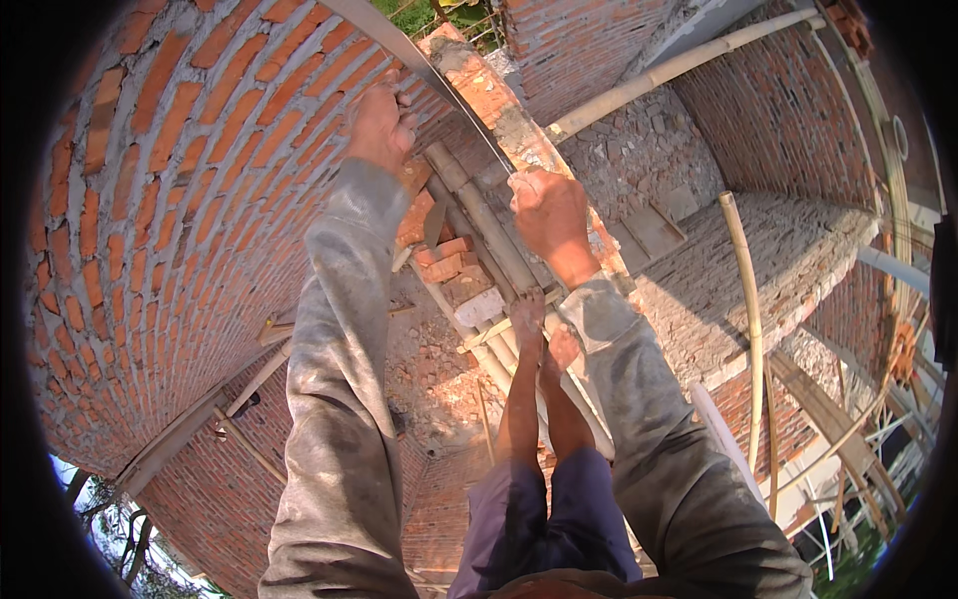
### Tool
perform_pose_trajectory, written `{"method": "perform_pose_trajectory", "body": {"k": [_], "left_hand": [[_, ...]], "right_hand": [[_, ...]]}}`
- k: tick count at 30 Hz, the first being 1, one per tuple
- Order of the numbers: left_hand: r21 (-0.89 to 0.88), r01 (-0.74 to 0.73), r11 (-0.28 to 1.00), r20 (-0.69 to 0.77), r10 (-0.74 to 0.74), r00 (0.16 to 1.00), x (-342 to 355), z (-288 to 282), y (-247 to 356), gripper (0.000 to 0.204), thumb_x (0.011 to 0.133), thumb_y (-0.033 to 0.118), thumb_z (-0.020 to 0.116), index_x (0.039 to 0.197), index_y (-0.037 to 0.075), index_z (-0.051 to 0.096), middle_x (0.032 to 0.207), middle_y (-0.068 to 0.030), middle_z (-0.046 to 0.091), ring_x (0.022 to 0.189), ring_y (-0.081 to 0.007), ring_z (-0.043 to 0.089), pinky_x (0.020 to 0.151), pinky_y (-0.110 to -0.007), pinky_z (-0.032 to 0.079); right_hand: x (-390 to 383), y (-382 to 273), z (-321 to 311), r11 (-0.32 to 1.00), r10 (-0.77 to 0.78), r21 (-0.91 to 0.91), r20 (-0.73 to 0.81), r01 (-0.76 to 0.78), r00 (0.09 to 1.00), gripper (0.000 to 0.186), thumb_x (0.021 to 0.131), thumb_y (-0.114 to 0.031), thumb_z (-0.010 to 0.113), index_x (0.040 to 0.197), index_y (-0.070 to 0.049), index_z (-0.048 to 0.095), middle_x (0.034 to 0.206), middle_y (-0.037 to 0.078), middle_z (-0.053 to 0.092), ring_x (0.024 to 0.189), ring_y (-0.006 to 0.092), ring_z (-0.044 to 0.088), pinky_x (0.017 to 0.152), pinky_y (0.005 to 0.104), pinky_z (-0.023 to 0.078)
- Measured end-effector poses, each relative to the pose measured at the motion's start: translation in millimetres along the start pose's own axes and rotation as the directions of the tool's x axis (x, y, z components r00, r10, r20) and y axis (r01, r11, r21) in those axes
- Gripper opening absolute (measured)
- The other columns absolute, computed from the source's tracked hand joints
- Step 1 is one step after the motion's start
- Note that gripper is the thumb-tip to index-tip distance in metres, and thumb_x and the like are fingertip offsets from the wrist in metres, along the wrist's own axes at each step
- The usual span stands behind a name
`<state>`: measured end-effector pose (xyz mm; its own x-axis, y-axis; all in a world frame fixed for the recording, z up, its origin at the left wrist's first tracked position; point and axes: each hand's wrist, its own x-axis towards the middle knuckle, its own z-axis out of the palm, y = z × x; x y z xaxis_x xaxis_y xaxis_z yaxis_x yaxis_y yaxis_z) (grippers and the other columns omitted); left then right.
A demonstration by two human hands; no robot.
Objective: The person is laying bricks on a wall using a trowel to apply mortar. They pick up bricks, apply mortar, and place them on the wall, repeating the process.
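Note:
My right hand (551,220) is closed around the near end of a long, thin grey bar (387,32), probably a metal straightedge. The bar runs up and left to the top of the view and lies close along the narrow top of a brick wall (486,92). My left hand (381,122) is raised in front of the large brick wall (205,110), its fingers curled. Whatever it may hold is hidden. Rough grey mortar shows on the narrow wall's top, beside my right hand.
I stand barefoot on bamboo poles (499,245) high above rubble-strewn ground. Several loose bricks (446,260) are stacked by the poles. One bamboo pole (689,65) meets the narrow wall at the right; another pole (743,319) rises farther right. Planks (833,419) lie lower right.

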<state>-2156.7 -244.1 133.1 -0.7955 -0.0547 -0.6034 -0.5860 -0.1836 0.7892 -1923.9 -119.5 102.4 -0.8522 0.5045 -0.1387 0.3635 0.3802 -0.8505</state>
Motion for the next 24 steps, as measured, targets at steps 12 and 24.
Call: {"method": "perform_pose_trajectory", "body": {"k": [12, 24], "left_hand": [[0.56, -0.064, 0.826, 0.031, 0.056, 0.998, 8.6, -20.3, 8.9, 0.018, 0.105, 0.023, 0.057, 0.108, 0.01, 0.07, 0.078, 0.0, 0.056, 0.061, -0.0104, 0.046, 0.049, -0.028, 0.039], [0.417, 0.035, 0.908, 0.015, -0.045, 0.999, 19.1, -9.6, 5.8, 0.023, 0.105, 0.029, 0.061, 0.114, 0.008, 0.067, 0.079, -0.0026, 0.052, 0.053, -0.0129, 0.039, 0.043, -0.029, 0.031]], "right_hand": [[-160.6, 51.7, -147.5, 0.968, 0.223, -0.111, -0.022, -0.224, 0.974, 0.028, 0.095, -0.019, 0.067, 0.114, 0.001, 0.071, 0.106, 0.024, 0.07, 0.098, 0.0411, 0.069, 0.088, 0.0485, 0.054], [-219.4, 43.8, -201.9, 0.913, 0.311, -0.24, -0.107, -0.329, 0.944, 0.025, 0.095, -0.015, 0.067, 0.112, 0.002, 0.072, 0.094, 0.022, 0.072, 0.089, 0.0398, 0.071, 0.08, 0.0484, 0.054]]}}
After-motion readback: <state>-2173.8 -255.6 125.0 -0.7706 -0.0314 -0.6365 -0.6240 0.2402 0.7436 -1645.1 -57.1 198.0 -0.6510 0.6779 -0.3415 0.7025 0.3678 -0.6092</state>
